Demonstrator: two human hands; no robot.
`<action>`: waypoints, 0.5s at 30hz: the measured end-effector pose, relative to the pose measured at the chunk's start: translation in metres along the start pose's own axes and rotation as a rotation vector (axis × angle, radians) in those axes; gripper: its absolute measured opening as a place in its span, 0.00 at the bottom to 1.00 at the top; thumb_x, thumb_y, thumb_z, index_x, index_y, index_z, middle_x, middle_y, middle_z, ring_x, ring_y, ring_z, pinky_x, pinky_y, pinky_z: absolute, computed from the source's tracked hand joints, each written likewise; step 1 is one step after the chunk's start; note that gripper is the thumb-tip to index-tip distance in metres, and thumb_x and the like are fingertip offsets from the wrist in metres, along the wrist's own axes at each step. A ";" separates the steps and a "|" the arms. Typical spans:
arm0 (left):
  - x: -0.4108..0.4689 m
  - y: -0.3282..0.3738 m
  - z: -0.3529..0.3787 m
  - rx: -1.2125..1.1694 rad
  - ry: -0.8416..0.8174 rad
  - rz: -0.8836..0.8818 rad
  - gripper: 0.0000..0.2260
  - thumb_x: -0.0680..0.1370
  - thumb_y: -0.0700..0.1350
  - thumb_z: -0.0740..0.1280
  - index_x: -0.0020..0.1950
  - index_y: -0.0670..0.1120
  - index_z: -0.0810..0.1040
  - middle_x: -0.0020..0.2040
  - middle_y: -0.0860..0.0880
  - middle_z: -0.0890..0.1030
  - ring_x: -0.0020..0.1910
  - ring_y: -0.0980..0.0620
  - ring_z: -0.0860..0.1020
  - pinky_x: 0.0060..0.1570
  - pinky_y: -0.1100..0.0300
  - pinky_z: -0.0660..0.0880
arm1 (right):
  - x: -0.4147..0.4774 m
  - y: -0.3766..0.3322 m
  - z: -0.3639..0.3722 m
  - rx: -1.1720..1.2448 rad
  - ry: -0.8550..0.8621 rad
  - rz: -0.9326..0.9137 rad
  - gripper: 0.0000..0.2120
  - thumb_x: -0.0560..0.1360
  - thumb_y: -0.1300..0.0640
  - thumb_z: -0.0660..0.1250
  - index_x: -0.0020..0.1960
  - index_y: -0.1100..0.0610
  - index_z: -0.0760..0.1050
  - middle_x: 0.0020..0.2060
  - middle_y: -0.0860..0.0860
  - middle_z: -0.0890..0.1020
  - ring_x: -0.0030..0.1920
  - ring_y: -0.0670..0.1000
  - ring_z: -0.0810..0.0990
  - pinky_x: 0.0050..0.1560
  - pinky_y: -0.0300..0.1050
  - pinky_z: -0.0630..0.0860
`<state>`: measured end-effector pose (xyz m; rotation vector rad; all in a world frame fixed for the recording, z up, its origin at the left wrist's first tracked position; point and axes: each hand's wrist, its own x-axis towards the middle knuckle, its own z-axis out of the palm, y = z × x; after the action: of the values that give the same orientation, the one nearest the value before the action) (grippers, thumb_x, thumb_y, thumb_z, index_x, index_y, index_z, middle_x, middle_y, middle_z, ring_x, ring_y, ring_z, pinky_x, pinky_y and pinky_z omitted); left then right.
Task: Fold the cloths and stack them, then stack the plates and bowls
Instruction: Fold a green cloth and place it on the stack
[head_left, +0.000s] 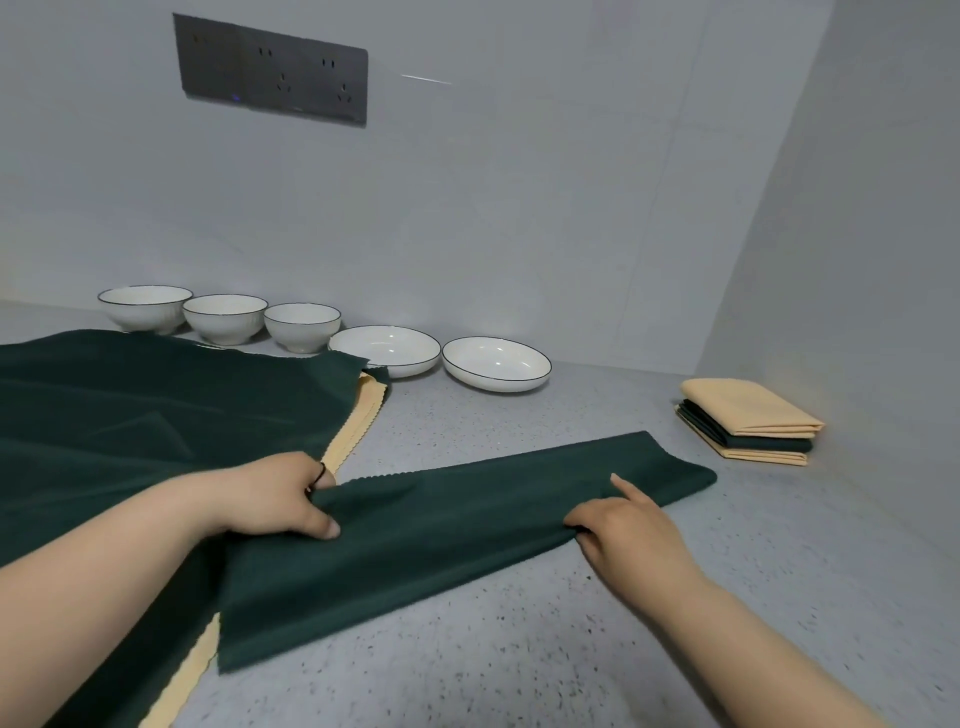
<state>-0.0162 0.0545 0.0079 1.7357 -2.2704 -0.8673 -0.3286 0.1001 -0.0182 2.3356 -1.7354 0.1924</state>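
Head view: a green strip (467, 530), one cloth folded long and narrow, runs across the speckled worktop (519, 649) from near left to far right. The left grip (280, 499) is curled onto the strip's left part, thumb on top and fingers tucked over the far edge, pinching the fabric. The right grip (628, 525) sits further along, its index finger straight and flat on the cloth while thumb and other fingers bunch up a fold. The strip's left end overlaps a spread green cloth (156, 415), and a yellow cloth (358, 421) peeks out from under that one. Over by the right wall sits a stack (748, 421) of three folded cloths: yellow, green, yellow. Along the back wall are three bowls (224, 317) in a row, then two plates (496, 361) side by side, each standing on its own. A dark socket panel (270, 70) is on the wall above.
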 end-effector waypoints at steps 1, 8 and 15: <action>-0.010 0.001 0.004 -0.052 -0.015 0.016 0.06 0.71 0.45 0.72 0.43 0.43 0.81 0.39 0.51 0.83 0.34 0.61 0.78 0.41 0.68 0.75 | -0.001 0.004 -0.001 0.053 -0.013 0.018 0.14 0.79 0.56 0.57 0.62 0.50 0.74 0.57 0.45 0.80 0.59 0.44 0.76 0.75 0.38 0.47; -0.063 0.015 0.037 -0.619 -0.037 0.000 0.16 0.59 0.48 0.78 0.41 0.41 0.82 0.43 0.43 0.85 0.41 0.46 0.83 0.44 0.57 0.79 | -0.015 -0.003 -0.006 0.157 -0.062 0.089 0.22 0.78 0.47 0.57 0.71 0.49 0.63 0.69 0.44 0.68 0.70 0.43 0.64 0.72 0.35 0.45; -0.079 0.031 0.067 -1.021 0.029 -0.053 0.13 0.59 0.44 0.73 0.39 0.38 0.81 0.39 0.40 0.84 0.31 0.48 0.82 0.31 0.62 0.78 | -0.059 -0.068 -0.013 0.112 0.054 -0.248 0.39 0.63 0.28 0.50 0.68 0.48 0.65 0.66 0.42 0.73 0.67 0.41 0.70 0.74 0.40 0.51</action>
<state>-0.0477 0.1554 -0.0135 1.2682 -1.3024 -1.5941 -0.2801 0.1769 -0.0269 2.5730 -1.4286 0.3135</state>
